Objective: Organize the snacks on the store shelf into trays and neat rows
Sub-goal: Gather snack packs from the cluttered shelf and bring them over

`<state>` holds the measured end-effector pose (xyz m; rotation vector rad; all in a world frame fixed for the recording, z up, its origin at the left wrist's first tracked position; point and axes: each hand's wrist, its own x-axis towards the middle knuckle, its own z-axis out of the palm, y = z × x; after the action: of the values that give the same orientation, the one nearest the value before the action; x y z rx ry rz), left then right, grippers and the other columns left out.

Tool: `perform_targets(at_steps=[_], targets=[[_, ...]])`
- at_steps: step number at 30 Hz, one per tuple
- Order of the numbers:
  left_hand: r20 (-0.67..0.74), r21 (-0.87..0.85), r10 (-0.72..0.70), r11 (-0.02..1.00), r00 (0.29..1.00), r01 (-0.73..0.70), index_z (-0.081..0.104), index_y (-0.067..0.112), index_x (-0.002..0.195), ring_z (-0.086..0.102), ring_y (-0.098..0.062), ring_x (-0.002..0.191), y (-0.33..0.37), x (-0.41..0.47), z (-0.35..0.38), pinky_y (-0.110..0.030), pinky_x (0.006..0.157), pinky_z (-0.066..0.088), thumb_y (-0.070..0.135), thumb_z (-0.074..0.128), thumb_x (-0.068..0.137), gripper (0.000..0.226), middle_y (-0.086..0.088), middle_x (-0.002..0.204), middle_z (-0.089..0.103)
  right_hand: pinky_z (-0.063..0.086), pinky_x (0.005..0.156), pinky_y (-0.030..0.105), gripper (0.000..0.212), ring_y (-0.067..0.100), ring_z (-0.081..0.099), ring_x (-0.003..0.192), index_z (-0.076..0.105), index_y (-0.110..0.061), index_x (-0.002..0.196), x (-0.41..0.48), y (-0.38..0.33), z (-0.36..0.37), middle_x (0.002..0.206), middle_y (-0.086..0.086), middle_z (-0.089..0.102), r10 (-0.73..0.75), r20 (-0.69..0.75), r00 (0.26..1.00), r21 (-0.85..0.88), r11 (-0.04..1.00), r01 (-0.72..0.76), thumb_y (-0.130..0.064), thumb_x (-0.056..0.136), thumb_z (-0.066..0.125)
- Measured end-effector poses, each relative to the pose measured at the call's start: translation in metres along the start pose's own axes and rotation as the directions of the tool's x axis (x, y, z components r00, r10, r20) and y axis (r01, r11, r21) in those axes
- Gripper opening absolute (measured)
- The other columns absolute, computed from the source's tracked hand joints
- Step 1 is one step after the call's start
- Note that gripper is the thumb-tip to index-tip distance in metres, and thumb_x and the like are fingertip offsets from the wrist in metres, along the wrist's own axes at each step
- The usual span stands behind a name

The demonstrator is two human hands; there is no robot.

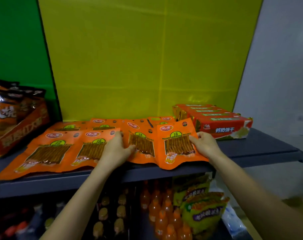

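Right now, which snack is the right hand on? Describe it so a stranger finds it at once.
On the grey shelf before the yellow panel, orange packets form a front row. It is the rightmost packet, its edge pinched by the right hand; unlike its neighbours, it sits next to the red biscuit packs.

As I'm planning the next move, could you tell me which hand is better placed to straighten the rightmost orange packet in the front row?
Probably the right. The right hand grips the rightmost orange packet at its right edge, while the left hand rests on the neighbouring packets further left.
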<state>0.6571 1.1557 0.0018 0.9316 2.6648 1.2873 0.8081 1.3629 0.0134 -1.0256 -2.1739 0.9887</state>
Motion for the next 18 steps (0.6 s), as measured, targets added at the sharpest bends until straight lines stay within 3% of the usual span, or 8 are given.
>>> perform_targets(at_steps=[6, 9, 13, 18], targets=[[-0.089, 0.450, -0.001, 0.892, 0.996, 0.041, 0.039, 0.008, 0.131, 0.055, -0.035, 0.114, 0.018, -0.016, 0.007, -0.041, 0.090, 0.045, 0.042, 0.057, 0.087, 0.058, -0.016, 0.122, 0.059, 0.034, 0.065, 0.029, 0.027, 0.028, 0.058, 0.083, 0.060, -0.007, 0.080, 0.017, 0.009, -0.002, 0.078, 0.005, 0.057, -0.139, 0.025, 0.990, -0.291, 0.947, 0.140, -0.030, 0.092, 0.055], [-0.119, 0.578, 0.012, 0.814, 0.993, 0.060, 0.040, 0.008, 0.129, 0.054, -0.030, 0.113, 0.024, -0.020, 0.013, -0.039, 0.087, 0.045, 0.044, 0.053, 0.090, 0.055, -0.012, 0.120, 0.059, 0.035, 0.063, 0.030, 0.030, 0.027, 0.057, 0.079, 0.052, -0.011, 0.070, 0.023, 0.014, 0.000, 0.074, 0.004, 0.055, -0.177, 0.046, 0.983, -0.382, 0.906, 0.182, -0.033, 0.091, 0.055], [-0.122, 0.674, 0.009, 0.735, 0.992, 0.076, 0.044, 0.009, 0.126, 0.050, -0.028, 0.119, 0.029, -0.022, 0.016, -0.038, 0.090, 0.045, 0.047, 0.050, 0.090, 0.053, -0.011, 0.129, 0.052, 0.044, 0.068, 0.034, 0.034, 0.032, 0.062, 0.092, 0.062, -0.005, 0.092, 0.024, 0.014, -0.004, 0.096, 0.014, 0.064, -0.216, 0.099, 0.971, -0.528, 0.816, 0.235, -0.038, 0.091, 0.053], [-0.167, 0.741, 0.166, 0.671, 0.972, 0.013, 0.044, 0.011, 0.131, 0.048, -0.025, 0.122, 0.031, -0.030, 0.008, -0.037, 0.091, 0.044, 0.050, 0.043, 0.092, 0.055, -0.007, 0.134, 0.049, 0.047, 0.084, 0.038, 0.038, 0.032, 0.057, 0.110, 0.059, -0.006, 0.112, 0.011, -0.009, -0.023, 0.116, 0.014, 0.060, -0.340, 0.135, 0.931, -0.721, 0.611, 0.327, -0.038, 0.093, 0.049]])
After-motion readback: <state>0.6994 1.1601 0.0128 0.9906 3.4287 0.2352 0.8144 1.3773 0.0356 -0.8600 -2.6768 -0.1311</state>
